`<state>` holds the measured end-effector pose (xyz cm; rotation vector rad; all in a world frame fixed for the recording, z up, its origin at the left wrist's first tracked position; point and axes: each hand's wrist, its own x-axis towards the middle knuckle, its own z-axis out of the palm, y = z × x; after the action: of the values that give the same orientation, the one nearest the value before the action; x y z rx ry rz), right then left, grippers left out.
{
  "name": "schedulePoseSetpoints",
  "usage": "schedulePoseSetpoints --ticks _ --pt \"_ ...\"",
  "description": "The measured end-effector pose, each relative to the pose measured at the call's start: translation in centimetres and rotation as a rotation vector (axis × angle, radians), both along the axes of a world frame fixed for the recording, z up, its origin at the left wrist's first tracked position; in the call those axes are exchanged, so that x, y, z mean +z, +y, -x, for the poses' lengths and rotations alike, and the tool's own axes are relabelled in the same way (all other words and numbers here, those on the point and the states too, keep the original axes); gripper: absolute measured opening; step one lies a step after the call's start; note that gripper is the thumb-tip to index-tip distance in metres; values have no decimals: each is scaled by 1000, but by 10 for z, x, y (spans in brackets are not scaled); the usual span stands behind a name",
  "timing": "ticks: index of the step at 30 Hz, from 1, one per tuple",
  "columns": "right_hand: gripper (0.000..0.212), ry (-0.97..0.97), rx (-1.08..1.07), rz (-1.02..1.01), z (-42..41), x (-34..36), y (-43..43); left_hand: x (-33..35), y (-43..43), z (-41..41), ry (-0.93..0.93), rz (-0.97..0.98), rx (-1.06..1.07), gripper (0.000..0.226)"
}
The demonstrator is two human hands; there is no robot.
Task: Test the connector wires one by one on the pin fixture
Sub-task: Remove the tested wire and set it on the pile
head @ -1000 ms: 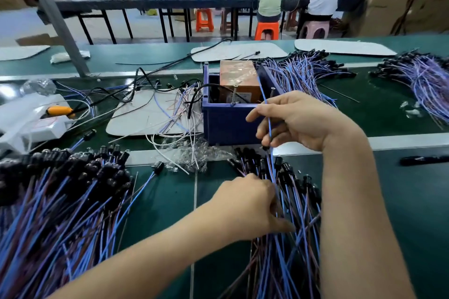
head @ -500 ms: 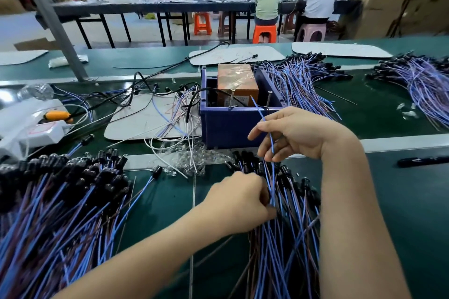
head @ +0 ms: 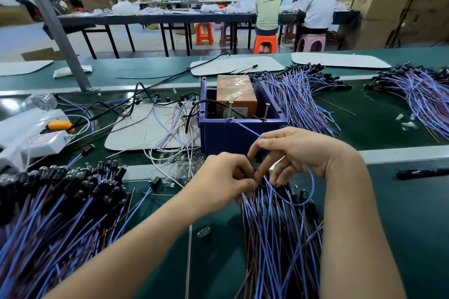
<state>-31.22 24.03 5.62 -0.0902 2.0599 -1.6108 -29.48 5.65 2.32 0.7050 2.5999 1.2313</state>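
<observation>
Counter [head: 401, 201], pile of wires [head: 274, 238], blue box [head: 226, 136]: the looped blue wire [head: 312, 177] may snag neighbours and drag them out as I lift. My right grip [head: 298, 150] pinches it mid-length and my left grip [head: 223, 179] pinches its lower end at the pile. Its tip is near the box's pins [head: 229, 110].

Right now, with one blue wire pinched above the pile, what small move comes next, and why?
Probably touch the free end of the blue wire to an upright pin in the blue box: the right hand pinches it, and that end points there.
</observation>
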Motion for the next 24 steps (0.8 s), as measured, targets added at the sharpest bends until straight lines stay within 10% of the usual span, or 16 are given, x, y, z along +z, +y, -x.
schedulePoseSetpoints --ticks 13,24 --pt "32 -78 -61 53 7 -13 2 25 -20 11 59 -130 2 13" --pt "32 -104 -121 -3 10 -18 5 71 -94 28 -511 -702 -294 45"
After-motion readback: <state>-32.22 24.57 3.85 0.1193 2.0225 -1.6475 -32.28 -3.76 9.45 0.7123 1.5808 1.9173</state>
